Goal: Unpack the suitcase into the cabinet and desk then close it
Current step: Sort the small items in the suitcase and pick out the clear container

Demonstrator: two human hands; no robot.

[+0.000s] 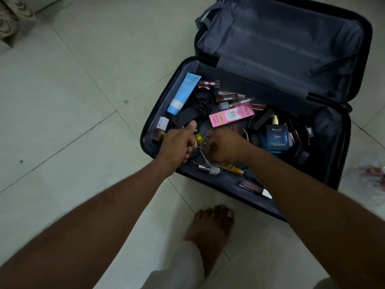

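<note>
A dark suitcase [331, 142] lies open on the tiled floor, its far half with grey lining bare. The near half holds a light blue tube [184, 92], a pink box [231, 115], a blue perfume box [276, 137], black cables [201, 103], lip glosses and small bottles. My left hand [179, 144] is curled over items at the near left of the suitcase, thumb up, beside a small yellow-capped item [198, 138]; what it grips is hidden. My right hand [225, 146] is curled over a white cable [203, 154], its fingertips hidden.
My bare foot [210, 230] stands on the pale floor tiles just in front of the suitcase. A clear plastic bag [373, 180] lies at the right edge. A patterned fabric [12, 19] hangs at the far left corner.
</note>
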